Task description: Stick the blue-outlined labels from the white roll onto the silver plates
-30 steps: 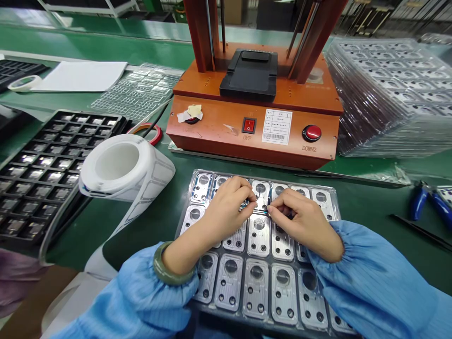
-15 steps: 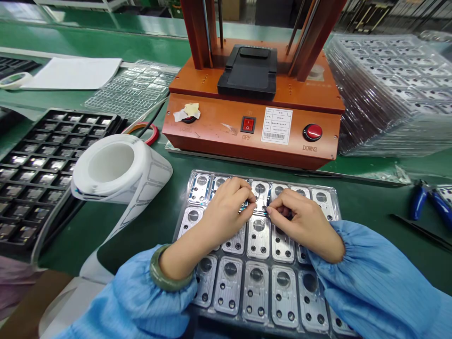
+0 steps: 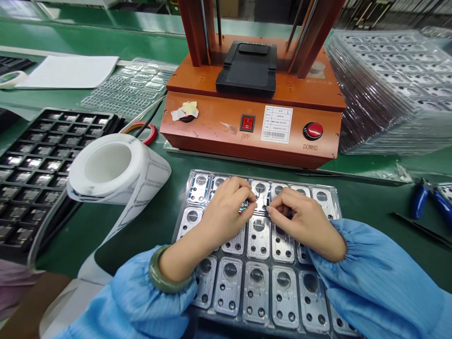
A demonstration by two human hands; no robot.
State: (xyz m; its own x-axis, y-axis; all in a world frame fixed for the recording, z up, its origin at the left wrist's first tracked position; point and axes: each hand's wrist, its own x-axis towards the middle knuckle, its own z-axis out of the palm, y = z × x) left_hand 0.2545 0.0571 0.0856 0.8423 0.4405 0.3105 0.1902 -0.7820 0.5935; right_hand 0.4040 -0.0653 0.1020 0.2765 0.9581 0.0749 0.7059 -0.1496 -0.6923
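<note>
A clear plastic tray (image 3: pixel 221 315) holds rows of silver metal plates, each with one large round opening and smaller dark holes. Between my hands, in the far row, lies one of these plates (image 3: pixel 260 190). My left hand (image 3: pixel 229 205) is pinched closed at that plate's left edge, with thumb and forefinger together. At its lower right corner, my right hand (image 3: pixel 306 219) is likewise pinched closed. Whatever is between the fingertips is too small to make out. Blue edging shows on the far-left plate (image 3: pixel 198 188); my hands and wrists hide several others.
An orange press (image 3: pixel 212 136) with a black fixture (image 3: pixel 249 70) stands behind the tray. To the left are a white label roll (image 3: pixel 106 165) and a black compartment tray (image 3: pixel 42 165). Stacked clear trays (image 3: pixel 381 103), blue-handled pliers (image 3: pixel 419 202) and dark tweezers (image 3: pixel 420 226) lie right.
Both hands keep nearly the same pinched pose over the same plate. The view has shifted slightly; no object has visibly moved.
</note>
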